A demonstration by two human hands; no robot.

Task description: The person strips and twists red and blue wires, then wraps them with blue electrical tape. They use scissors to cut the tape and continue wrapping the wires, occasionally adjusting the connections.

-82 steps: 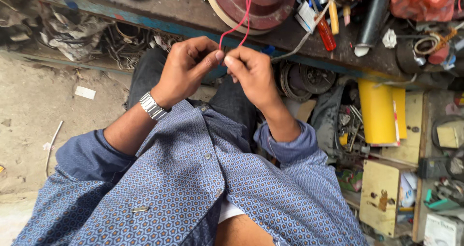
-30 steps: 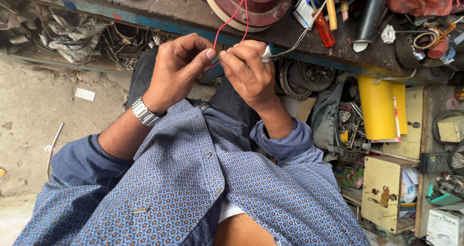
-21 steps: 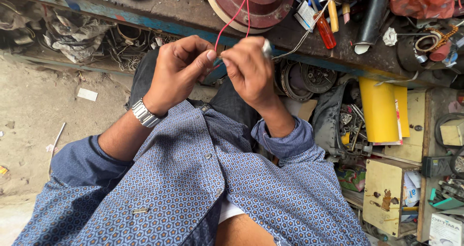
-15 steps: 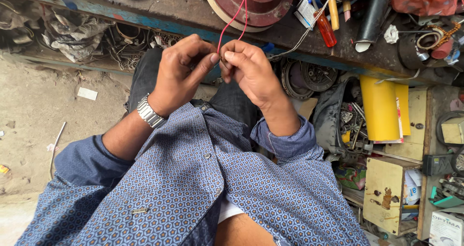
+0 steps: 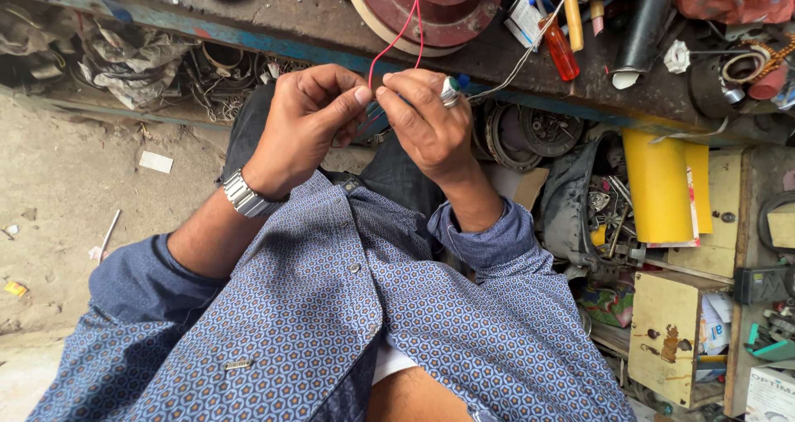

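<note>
Looking down from the head camera, both hands are up close together in front of the workbench edge. The left hand has its thumb and forefinger pinched shut on the red wire, right at the fingertips, and a metal watch sits on that wrist. The right hand is just beside it, fingertips almost touching the left ones, also pinched on the same wire ends; there's a ring with a green stone on one finger. From the pinch the wire runs straight up away from the fingers to the dark red round motor housing on the bench. A thin grey wire trails off past the right knuckles toward an orange-handled screwdriver. Further right of the hands, well apart, a yellow roll.
</note>
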